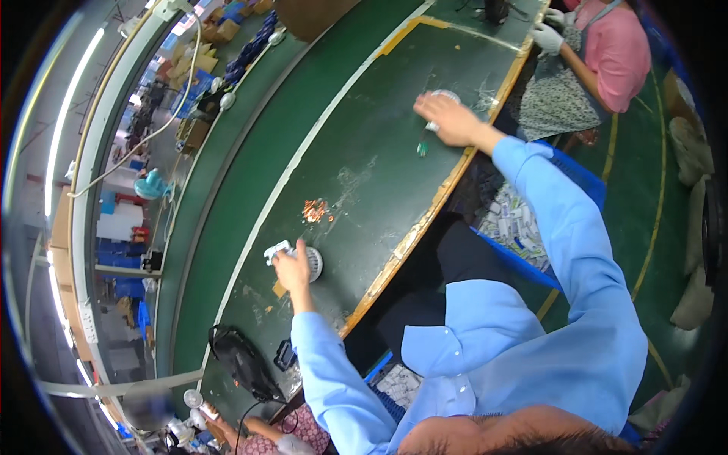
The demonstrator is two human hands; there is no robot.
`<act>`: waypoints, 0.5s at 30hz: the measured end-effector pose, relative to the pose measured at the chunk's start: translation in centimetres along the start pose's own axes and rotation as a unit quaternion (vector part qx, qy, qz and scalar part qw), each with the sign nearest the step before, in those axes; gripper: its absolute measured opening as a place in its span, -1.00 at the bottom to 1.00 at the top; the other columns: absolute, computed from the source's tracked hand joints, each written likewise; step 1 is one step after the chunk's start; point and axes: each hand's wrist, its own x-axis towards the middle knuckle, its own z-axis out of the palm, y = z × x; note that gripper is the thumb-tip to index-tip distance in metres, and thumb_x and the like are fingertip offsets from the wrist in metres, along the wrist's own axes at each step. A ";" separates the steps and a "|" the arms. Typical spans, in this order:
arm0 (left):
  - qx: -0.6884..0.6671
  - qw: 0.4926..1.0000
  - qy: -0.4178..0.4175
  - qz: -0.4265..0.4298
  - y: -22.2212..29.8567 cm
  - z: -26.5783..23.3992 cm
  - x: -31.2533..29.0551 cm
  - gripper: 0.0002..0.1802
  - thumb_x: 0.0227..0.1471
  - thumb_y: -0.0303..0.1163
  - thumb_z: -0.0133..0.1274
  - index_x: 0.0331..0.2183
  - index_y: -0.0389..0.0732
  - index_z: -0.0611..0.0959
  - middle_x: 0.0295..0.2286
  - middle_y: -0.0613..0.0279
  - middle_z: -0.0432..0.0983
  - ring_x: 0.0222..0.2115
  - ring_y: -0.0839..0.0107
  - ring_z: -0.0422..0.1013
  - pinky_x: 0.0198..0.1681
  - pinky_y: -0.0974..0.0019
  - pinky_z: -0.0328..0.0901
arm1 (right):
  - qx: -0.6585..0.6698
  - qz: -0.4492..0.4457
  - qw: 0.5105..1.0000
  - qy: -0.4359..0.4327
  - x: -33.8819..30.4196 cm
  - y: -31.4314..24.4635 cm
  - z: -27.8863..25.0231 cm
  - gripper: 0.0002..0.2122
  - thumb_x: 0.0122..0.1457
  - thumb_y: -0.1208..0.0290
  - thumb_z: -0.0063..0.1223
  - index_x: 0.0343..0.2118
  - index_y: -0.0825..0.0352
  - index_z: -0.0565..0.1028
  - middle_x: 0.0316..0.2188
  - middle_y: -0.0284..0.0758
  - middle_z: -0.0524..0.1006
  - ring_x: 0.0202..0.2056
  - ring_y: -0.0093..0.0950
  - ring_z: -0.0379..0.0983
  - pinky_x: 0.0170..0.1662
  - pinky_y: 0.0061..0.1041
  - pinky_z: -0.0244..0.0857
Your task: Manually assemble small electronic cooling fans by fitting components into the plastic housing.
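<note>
My left hand (294, 271) is closed on a small white plastic part (277, 249) on the green bench. A round white part with a grille-like face (314, 264) lies beside it, partly behind my fingers. Farther off to the right, my right hand (453, 123) is closed over another round white part (447, 95), whose edge shows past my fingers; most of it is hidden. A small green piece (422, 149) lies just below that hand. Between my hands sits a little heap of copper-coloured bits (315, 211).
The green bench (364, 152) has a worn wooden edge (413, 239) nearest me. A black bag (244, 362) lies at its left end. Blue crates (557, 171) holding white pieces stand below. A co-worker in pink with gloves (547, 36) sits at far right; another person's arm (262, 431) shows lower left.
</note>
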 end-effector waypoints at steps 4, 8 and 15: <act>-0.009 0.999 0.021 -0.035 -0.1 0.6 1.7 -0.25 -0.02 0.17 0.11 -0.06 -0.33 0.55 -0.05 -0.23 0.41 -0.02 -0.16 0.41 0.04 -0.09 0.32 | -0.098 0.117 0.988 0.002 1.2 0.2 -1.0 -0.23 -0.05 0.50 0.03 0.33 0.33 0.09 0.32 -0.05 0.10 0.37 -0.13 -0.05 0.36 -0.06 -0.17; -0.063 0.994 0.077 -0.037 -1.6 1.4 3.4 -0.61 -0.24 -0.13 0.28 -0.45 -0.29 0.72 -0.42 -0.13 0.63 -0.31 -0.06 0.57 -0.15 -0.02 0.44 | 0.030 0.073 0.987 0.144 -0.9 -6.4 -1.0 -0.38 -0.12 0.52 0.06 0.14 0.40 0.34 0.17 -0.02 0.30 0.26 -0.05 0.14 0.30 -0.01 -0.02; -0.157 0.975 0.097 0.123 -2.5 1.0 1.8 -0.79 -0.24 -0.39 0.24 -0.48 -0.32 0.72 -0.53 -0.02 0.61 -0.50 0.13 0.54 -0.33 0.14 0.43 | 0.335 0.058 0.935 0.098 -13.2 -21.5 -4.6 -0.54 0.01 0.49 0.11 0.05 0.33 0.40 0.14 -0.12 0.36 0.24 -0.14 0.20 0.32 -0.06 0.02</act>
